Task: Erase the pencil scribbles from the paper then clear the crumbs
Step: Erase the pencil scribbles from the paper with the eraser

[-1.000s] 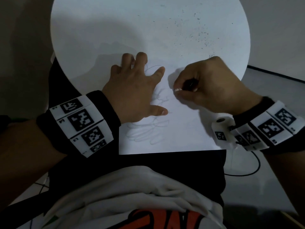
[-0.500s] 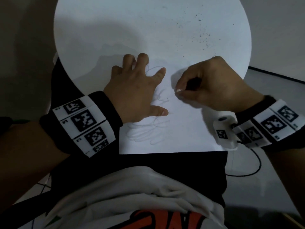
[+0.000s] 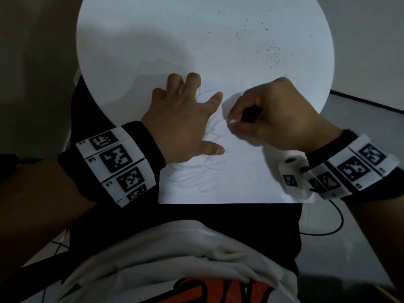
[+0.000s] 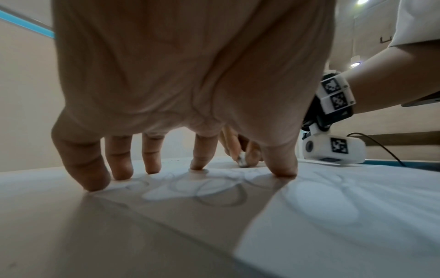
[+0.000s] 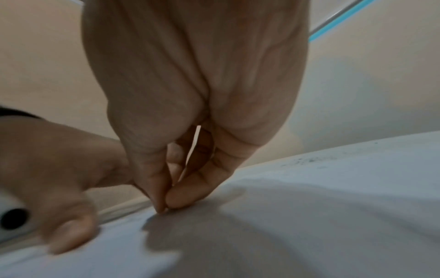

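The left hand (image 3: 181,125) is lying spread on the sheet of paper (image 3: 244,180), its straightened fingertips (image 4: 197,166) pressing down among the pencil scribbles (image 3: 196,176). The paper is lying at the 6 o'clock edge of the round white tabletop (image 3: 153,40), its near edge hanging past the rim. Just to the 3 o'clock side of the left hand, the right hand (image 3: 273,119) is curling its thumb and fingers around a small whitish eraser (image 4: 243,161), whose tip is touching the paper. The looping scribbles are running from under the left fingers toward 6 o'clock. Dark eraser crumbs (image 3: 269,49) are lying scattered on the tabletop toward 1 o'clock, well apart from both hands. A black cable (image 3: 328,230) is trailing below the right wrist at 4 o'clock.
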Action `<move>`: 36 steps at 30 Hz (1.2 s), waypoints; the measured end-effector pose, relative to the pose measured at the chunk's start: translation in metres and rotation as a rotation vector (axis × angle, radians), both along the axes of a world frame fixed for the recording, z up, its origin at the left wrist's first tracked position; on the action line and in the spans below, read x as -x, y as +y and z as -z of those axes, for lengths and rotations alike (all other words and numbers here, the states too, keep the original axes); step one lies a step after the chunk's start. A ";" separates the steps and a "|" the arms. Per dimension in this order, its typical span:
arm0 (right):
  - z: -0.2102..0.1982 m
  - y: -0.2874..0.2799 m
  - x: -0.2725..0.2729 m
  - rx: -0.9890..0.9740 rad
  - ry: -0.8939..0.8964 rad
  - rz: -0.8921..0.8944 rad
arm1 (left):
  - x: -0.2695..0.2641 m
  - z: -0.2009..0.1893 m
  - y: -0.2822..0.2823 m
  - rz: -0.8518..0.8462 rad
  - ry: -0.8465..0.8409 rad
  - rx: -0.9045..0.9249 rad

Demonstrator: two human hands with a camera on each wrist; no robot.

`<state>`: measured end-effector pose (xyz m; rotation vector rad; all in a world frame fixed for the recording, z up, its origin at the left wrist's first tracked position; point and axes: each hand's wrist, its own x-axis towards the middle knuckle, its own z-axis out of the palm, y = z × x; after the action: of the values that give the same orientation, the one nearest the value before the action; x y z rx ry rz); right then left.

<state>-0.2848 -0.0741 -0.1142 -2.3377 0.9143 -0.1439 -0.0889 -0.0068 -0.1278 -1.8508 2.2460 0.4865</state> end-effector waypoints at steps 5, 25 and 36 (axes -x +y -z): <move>0.001 0.009 -0.006 -0.041 0.003 -0.086 | 0.001 0.002 0.000 0.001 0.011 0.002; 0.004 0.008 -0.009 0.038 -0.016 -0.002 | 0.000 0.004 -0.001 0.025 0.046 0.010; 0.003 0.017 -0.018 -0.014 -0.006 -0.044 | 0.001 0.001 0.001 0.031 0.082 0.011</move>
<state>-0.2673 -0.0575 -0.1177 -2.3415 0.8582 -0.1263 -0.0903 -0.0055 -0.1285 -1.8302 2.3302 0.5556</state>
